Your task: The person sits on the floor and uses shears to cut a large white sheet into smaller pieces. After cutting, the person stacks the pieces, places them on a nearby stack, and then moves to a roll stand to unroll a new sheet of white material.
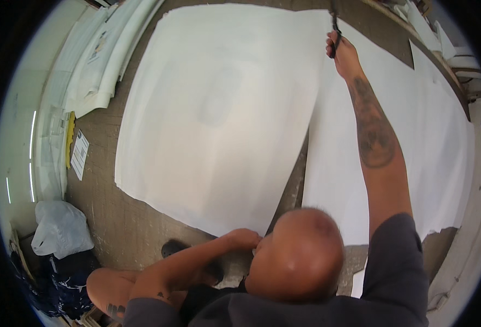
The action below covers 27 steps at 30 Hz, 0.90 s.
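A large white sheet (197, 125) lies spread on the brown work surface. At its far right corner my right hand (345, 57), with the arm stretched far out, is closed around dark scissors (335, 32). The scissors point away from me, and their tips are hard to make out. My left hand (244, 238) is bent in close at the near edge of the sheet, fingers curled. What it holds, if anything, is hidden. A second white sheet (338, 174) lies to the right, under my right forearm, with a narrow dark gap between the two.
Rolled white material (110, 65) lies at the far left. Nearer are a yellow strip (70, 141), a printed card (80, 155) and a white plastic bag (61, 229) on dark patterned cloth (69, 278). A raised edge (442, 68) runs along the far right.
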Available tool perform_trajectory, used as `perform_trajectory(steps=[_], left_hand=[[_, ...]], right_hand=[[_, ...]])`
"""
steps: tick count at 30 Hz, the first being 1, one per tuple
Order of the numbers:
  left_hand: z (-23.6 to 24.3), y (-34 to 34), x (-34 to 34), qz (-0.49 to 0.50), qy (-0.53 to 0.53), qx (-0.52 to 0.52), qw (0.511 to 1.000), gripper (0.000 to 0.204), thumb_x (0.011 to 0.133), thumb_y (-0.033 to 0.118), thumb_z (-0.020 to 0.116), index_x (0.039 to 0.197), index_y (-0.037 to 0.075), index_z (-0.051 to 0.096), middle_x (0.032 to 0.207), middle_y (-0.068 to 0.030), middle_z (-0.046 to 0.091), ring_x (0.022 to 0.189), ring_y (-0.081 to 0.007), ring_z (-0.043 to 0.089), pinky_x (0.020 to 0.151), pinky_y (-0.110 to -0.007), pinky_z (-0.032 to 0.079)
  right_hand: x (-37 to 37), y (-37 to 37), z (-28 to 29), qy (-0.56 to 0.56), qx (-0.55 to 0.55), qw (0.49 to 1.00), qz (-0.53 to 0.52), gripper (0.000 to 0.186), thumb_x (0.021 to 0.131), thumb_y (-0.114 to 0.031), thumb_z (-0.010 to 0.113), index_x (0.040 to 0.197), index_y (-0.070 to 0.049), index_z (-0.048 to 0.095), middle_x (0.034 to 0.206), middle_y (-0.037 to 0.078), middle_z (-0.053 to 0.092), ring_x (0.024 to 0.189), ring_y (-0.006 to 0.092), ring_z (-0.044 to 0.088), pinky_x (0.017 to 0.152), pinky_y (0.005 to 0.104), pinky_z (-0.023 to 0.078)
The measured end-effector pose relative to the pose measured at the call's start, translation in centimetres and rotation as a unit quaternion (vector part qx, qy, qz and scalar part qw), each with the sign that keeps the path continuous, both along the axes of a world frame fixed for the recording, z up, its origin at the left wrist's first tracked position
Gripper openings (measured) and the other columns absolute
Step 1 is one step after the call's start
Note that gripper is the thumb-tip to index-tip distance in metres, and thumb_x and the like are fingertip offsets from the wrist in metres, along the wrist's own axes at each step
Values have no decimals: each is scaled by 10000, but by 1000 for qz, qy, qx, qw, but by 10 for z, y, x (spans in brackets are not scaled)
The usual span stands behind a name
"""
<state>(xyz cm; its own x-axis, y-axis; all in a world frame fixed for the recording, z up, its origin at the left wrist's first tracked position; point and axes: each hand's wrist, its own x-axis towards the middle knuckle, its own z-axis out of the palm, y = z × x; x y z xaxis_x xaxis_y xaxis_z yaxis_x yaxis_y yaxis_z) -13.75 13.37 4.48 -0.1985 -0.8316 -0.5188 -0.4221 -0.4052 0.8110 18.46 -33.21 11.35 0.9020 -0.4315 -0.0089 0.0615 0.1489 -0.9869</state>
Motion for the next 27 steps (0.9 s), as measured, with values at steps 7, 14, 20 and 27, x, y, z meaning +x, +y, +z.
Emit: perform_trajectory(steps=[7, 14, 20, 27], left_hand=[[-11, -18, 39, 99, -177, -116, 972, 111, 814, 63, 538, 868, 62, 635, 947, -73, 585, 957, -277, 590, 811, -395, 521], [-15, -38, 71, 92, -237, -58, 965, 75, 804, 69, 557, 831, 44, 622, 1004, -88, 606, 1011, -297, 591, 832, -424, 512], [-4, -30, 74, 127, -250, 48, 959, 192, 843, 153, 606, 995, 40, 629, 1087, -116, 587, 1082, -308, 570, 882, -438, 498], [-33, -80, 20, 348, 74, -129, 926, 707, 824, 344, 721, 1375, 12, 428, 1256, -206, 541, 1180, -302, 536, 966, -400, 464]], right_hand=[[-205, 105, -42, 94, -383, 898, -196, 621, 705, -286, 859, 1111, 33, 514, 948, 150, 598, 883, 285, 587, 802, 390, 479], [-386, 202, -123, 275, -506, 804, -148, 770, 678, -161, 808, 1343, 35, 472, 1266, 224, 560, 1279, 408, 452, 1018, 475, 367], [-315, 129, -113, 265, -509, 791, -213, 270, 667, 70, 562, 919, 3, 630, 900, 168, 640, 900, 393, 569, 825, 483, 423], [-141, 157, -20, 149, -253, 927, -235, 114, 827, -28, 625, 937, 1, 616, 828, 96, 672, 717, 164, 586, 655, 313, 455]])
